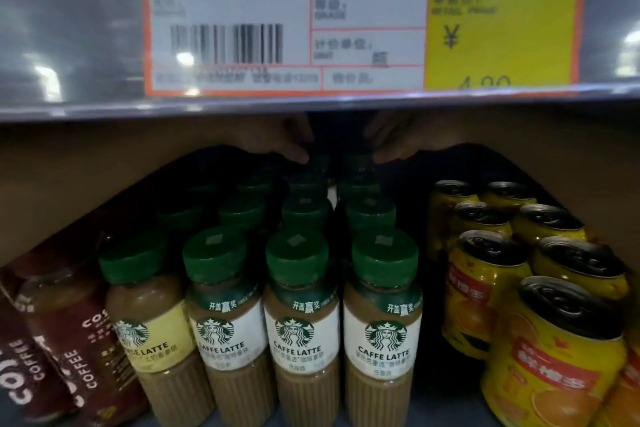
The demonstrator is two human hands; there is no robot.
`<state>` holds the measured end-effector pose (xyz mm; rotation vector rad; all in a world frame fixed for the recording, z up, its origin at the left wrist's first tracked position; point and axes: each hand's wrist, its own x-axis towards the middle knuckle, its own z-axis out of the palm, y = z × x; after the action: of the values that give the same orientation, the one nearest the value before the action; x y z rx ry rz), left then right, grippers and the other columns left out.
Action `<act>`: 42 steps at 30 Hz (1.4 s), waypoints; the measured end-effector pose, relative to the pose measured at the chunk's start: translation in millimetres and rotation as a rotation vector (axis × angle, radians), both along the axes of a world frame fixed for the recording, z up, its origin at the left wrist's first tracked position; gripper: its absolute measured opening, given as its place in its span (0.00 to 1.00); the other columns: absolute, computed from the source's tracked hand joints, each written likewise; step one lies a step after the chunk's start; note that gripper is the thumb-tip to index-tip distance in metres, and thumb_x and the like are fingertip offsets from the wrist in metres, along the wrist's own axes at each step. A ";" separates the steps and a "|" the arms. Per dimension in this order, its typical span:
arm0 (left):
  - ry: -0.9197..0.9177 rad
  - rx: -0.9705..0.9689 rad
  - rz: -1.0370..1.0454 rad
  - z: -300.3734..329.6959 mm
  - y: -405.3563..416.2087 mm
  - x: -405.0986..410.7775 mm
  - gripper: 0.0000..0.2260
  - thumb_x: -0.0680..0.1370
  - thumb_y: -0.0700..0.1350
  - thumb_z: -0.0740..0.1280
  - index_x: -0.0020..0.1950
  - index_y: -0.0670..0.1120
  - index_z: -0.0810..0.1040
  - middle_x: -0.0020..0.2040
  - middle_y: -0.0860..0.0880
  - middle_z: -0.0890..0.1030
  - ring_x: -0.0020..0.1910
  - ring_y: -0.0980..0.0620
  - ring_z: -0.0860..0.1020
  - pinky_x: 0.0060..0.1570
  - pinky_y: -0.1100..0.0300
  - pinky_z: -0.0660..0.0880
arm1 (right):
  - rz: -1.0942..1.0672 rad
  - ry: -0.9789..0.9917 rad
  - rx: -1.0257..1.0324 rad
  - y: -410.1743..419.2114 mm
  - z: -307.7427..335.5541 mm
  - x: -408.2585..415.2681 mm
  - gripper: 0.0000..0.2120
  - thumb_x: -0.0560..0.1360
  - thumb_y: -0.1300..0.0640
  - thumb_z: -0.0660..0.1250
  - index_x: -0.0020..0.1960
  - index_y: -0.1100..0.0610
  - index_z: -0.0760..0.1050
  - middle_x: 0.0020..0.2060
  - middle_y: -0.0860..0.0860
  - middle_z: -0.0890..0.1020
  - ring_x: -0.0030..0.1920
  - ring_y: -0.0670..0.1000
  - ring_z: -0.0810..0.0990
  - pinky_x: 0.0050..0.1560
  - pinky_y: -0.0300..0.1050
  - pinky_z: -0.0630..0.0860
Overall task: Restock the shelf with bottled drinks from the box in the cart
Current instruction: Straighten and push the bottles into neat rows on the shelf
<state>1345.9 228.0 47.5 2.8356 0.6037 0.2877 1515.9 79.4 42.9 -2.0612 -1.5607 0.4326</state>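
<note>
Both my arms are reaching deep into the shelf bay, under the price tag rail [311,104]. My left hand [287,142] and right hand [391,140] sit at the very back, above the rearmost green-capped latte bottles [301,305], fingertips pointing down at the caps there. Dark and blurred back there, so I cannot tell whether either hand grips a bottle or just touches the caps; looks like fingers curled downward, but that's as far as I'd go.

Using the latte bottles as landmark: they stand in rows running front to back, four across at the front, the leftmost with a yellow label, the other three with white ones. Rows look filled nearly to the back, right up to where my hands are. Left of them, brown coffee bottles [65,340], tilted in view. Right of them, yellow juice cans [554,357] in two rows, with a dark gap between cans and latte bottles.

Progress judgement: well along for this product. The front faces are lined up and the lanes are mostly full; what's left seems to be seating the last bottles at the rear. The box and cart are not in view, so I can't say how much stock remains to bring over.
</note>
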 end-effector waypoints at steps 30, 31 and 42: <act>-0.067 -0.052 -0.077 -1.1 -8.7 -14.1 0.12 0.71 0.39 0.75 0.52 0.49 0.83 0.36 0.63 0.80 0.31 0.70 0.75 0.37 0.78 0.70 | 0.127 0.024 0.121 -3.7 -8.6 3.7 0.14 0.66 0.63 0.77 0.51 0.55 0.81 0.39 0.45 0.83 0.34 0.36 0.82 0.35 0.27 0.74; -0.067 -0.057 -0.068 -1.6 -8.8 -14.5 0.12 0.70 0.39 0.75 0.52 0.48 0.83 0.37 0.62 0.80 0.31 0.70 0.76 0.38 0.77 0.71 | 0.128 0.025 0.111 -3.9 -7.9 3.4 0.15 0.66 0.62 0.77 0.51 0.55 0.81 0.39 0.45 0.84 0.35 0.37 0.82 0.36 0.28 0.75; -0.129 -0.092 0.042 10.8 2.8 -11.8 0.12 0.73 0.36 0.72 0.57 0.41 0.80 0.40 0.55 0.79 0.31 0.70 0.76 0.37 0.78 0.70 | 0.111 0.105 0.069 -8.8 6.0 23.2 0.20 0.63 0.72 0.74 0.51 0.57 0.77 0.42 0.55 0.82 0.33 0.40 0.82 0.34 0.32 0.78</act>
<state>1334.1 230.9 58.3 2.6943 0.6330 0.4351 1539.1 70.5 48.9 -1.8760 -1.6091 0.5114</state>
